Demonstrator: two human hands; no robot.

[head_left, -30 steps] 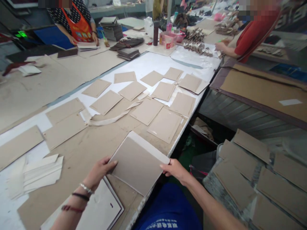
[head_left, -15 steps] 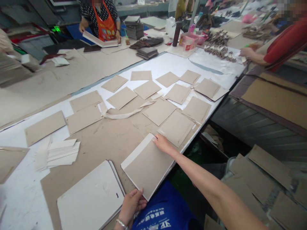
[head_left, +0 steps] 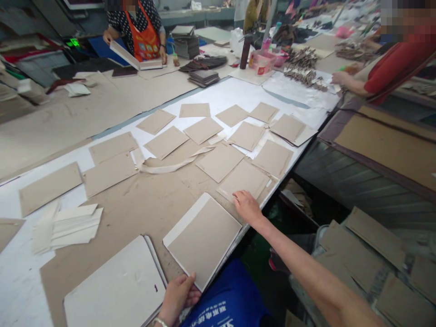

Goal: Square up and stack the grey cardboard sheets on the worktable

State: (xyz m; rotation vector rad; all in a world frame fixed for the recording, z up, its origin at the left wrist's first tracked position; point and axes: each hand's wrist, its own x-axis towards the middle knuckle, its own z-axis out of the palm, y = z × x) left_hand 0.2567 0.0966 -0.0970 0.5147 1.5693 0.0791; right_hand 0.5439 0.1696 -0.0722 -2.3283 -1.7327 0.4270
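Observation:
A beige cardboard panel (head_left: pixel 207 236) with a white strip along its left side lies at the table's front edge. My left hand (head_left: pixel 182 293) grips its near corner, thumb on top and fingers at the edge. My right hand (head_left: pixel 248 206) is off the panel, past its far right side, with loosely bent fingers and nothing visible in them. It hovers at or touches the near edge of another beige panel (head_left: pixel 243 181); which one I cannot tell. Left of my left hand, large white boards (head_left: pixel 116 286) lie stacked.
Several beige panels (head_left: pixel 221 161) lie spread over the table, with a curved pale strip (head_left: pixel 173 165) among them. White paper pieces (head_left: pixel 75 225) lie left. More panels (head_left: pixel 361 254) sit low at right. A person in an orange apron (head_left: pixel 141 38) and one in red (head_left: pixel 391 63) work beyond.
My right hand has let go of the panel's far corner and moved right, towards the neighbouring panel. My left hand keeps its hold on the near corner. The whole view has shifted slightly.

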